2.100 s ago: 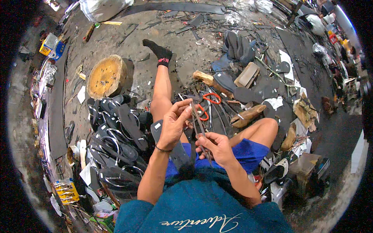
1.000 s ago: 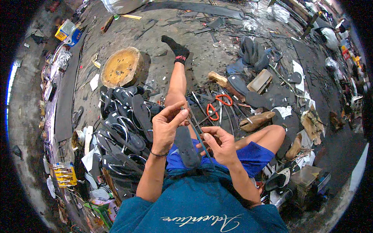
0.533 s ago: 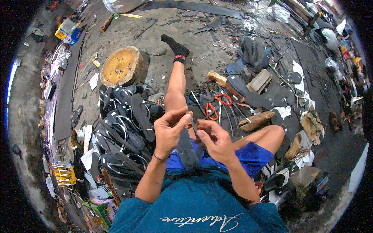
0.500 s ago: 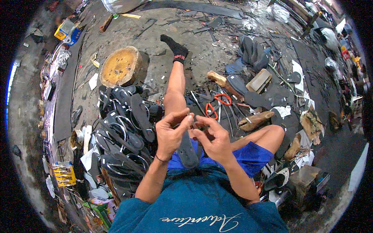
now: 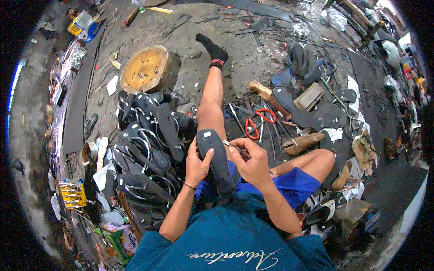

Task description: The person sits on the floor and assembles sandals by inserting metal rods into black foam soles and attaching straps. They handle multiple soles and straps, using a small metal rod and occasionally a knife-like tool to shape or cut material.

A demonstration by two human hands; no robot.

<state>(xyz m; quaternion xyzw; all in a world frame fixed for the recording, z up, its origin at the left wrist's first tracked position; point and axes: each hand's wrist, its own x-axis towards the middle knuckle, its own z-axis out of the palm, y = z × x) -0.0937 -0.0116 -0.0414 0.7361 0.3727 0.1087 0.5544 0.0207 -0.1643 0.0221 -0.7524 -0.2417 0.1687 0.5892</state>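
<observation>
My left hand [image 5: 196,166] grips a dark grey sandal sole [image 5: 216,158] by its left edge, with the thumb lying across the face. The sole stands lengthwise above my lap, and a small white sticker [image 5: 207,134] is stuck near its far end. Just right of the sole, my right hand [image 5: 251,160] pinches a small white piece [image 5: 227,143] between thumb and fingers; it looks like another sticker. A pile of dark sandals [image 5: 144,149] with silvery straps lies to the left of my hands, several bearing similar white stickers.
Beyond my right hand lie red-handled scissors [image 5: 260,122] among thin metal tools. Wooden shoe forms [image 5: 303,141] and scraps are strewn rightward. A round wooden block [image 5: 145,70] stands at far left. My outstretched leg [image 5: 211,97] crosses the middle; a yellow box [image 5: 73,193] sits at the left.
My left hand has moved from beside my right hand to the sole's edge. The sole is raised and its sticker now shows. My right hand has shifted slightly right, still pinching.
</observation>
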